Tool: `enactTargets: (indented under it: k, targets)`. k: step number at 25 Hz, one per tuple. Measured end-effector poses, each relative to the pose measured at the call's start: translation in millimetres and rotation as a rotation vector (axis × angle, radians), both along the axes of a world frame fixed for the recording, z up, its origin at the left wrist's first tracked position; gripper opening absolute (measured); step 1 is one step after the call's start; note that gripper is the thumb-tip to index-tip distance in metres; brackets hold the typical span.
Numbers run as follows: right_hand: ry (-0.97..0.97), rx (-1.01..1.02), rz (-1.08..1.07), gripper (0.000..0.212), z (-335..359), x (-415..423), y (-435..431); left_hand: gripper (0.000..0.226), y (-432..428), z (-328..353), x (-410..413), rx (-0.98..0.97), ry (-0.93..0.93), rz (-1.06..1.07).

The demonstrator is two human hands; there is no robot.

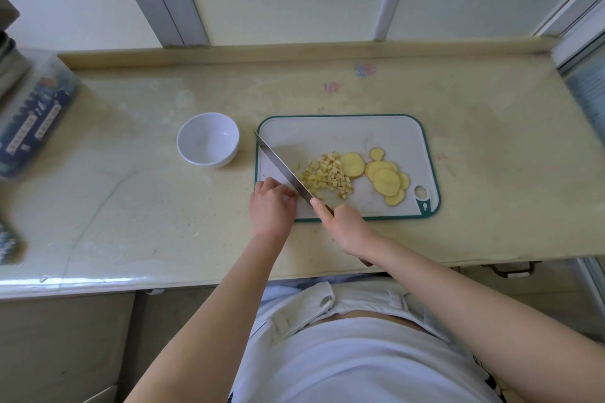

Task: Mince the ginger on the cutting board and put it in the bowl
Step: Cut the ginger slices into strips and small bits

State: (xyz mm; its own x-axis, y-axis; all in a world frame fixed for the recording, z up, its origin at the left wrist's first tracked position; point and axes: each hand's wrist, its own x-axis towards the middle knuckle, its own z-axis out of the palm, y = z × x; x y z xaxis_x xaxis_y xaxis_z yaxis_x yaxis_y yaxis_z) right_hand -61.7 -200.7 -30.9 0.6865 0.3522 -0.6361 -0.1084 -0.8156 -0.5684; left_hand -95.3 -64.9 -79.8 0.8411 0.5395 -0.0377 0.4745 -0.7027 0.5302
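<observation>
Fingers of the right hand (347,226) wrap the handle of a knife (281,167), its blade slanting away over the cutting board (393,134). Beside the blade, the left hand (271,203) rests loosely curled, gripping nothing. Diced ginger (327,175) lies just right of the blade, uncut ginger slices (386,180) further right. Beyond the left hand sits the white bowl (208,140).

Your right hand (343,222) gripped knife (281,167) beside diced ginger (327,175); left hand (271,203) curled on cutting board (376,131); bowl (208,139) left of it.
</observation>
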Motion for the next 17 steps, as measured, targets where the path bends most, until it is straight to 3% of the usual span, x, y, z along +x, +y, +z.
enactTargets:
  k: [11, 17]
  targets:
    - [0.201, 0.189, -0.181, 0.053, 6.9, 9.8, -5.5, 0.016, 0.4, 4.9, 3.4, 0.019, 0.078, -0.046]
    - [0.154, 0.310, -0.245, 0.053, 25.3, 18.8, -26.9, 0.021, -1.6, 10.2, 7.7, 0.070, 0.124, -0.153]
